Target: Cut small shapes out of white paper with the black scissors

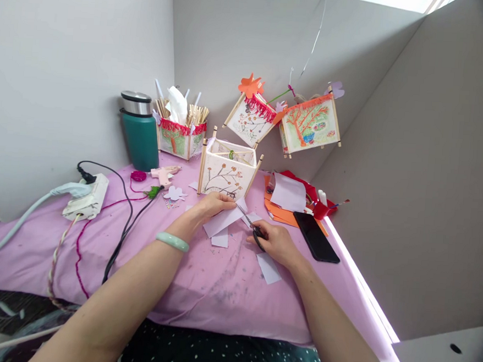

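Note:
My left hand (216, 205) pinches a pale lilac sheet of paper (224, 221) over the middle of the table. In my right hand (277, 242) is a pair of black-handled scissors (257, 234), fingers wrapped round the handles. The blades point up and left and meet the paper's right edge near my left fingertips. Loose paper pieces lie beneath and around, one cut piece (268, 269) below my right hand and another (220, 237) under the sheet. Just behind my left hand stands a white paper lantern frame (229, 172) with wooden corner sticks and drawn branches.
A green flask (139, 132), a stick-filled holder (181, 138), a pink glue gun (165, 174) and a cabled power strip (86, 198) occupy the left. Decorated lanterns (311, 125) hang behind. At right lie a black phone (316, 237) and orange paper (280, 212).

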Tool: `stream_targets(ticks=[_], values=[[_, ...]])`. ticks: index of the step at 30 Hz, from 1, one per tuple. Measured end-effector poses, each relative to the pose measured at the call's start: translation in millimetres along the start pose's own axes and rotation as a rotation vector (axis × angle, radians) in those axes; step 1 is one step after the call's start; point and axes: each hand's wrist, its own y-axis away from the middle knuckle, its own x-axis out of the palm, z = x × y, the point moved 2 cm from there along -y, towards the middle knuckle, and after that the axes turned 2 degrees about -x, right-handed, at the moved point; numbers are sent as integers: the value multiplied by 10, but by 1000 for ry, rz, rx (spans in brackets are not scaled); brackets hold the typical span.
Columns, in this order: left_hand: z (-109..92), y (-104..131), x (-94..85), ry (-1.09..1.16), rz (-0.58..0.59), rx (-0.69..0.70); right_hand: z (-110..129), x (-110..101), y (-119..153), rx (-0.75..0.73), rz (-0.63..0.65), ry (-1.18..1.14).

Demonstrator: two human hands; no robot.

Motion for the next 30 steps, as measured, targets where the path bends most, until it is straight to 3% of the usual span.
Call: stream_targets(ticks=[30], values=[[21, -15, -16, 28, -7, -1, -33, 13, 2, 1, -16, 6]])
